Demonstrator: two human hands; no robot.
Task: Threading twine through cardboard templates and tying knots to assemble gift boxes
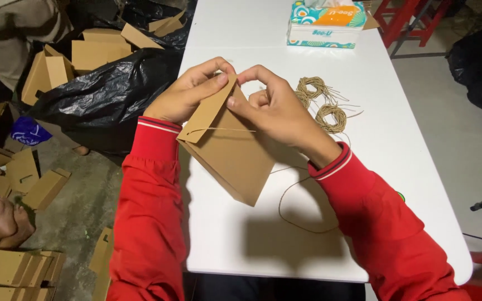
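Observation:
I hold a brown kraft paper bag [232,159] up over a white table [419,184], with its top toward my hands. My left hand [188,92] pinches the bag's upper left edge near the top corner. My right hand [274,108] grips the top right part between thumb and fingers. A thin jute string [224,130] runs across the bag's face, and more of it loops down onto the table [294,214]. Both arms wear red sleeves.
Small coils of jute twine [322,103] lie on the table right of my hands. A tissue box [324,25] stands at the far end. Left of the table are a black plastic bag [107,92], several folded kraft boxes on the floor, and another person's feet [1,223].

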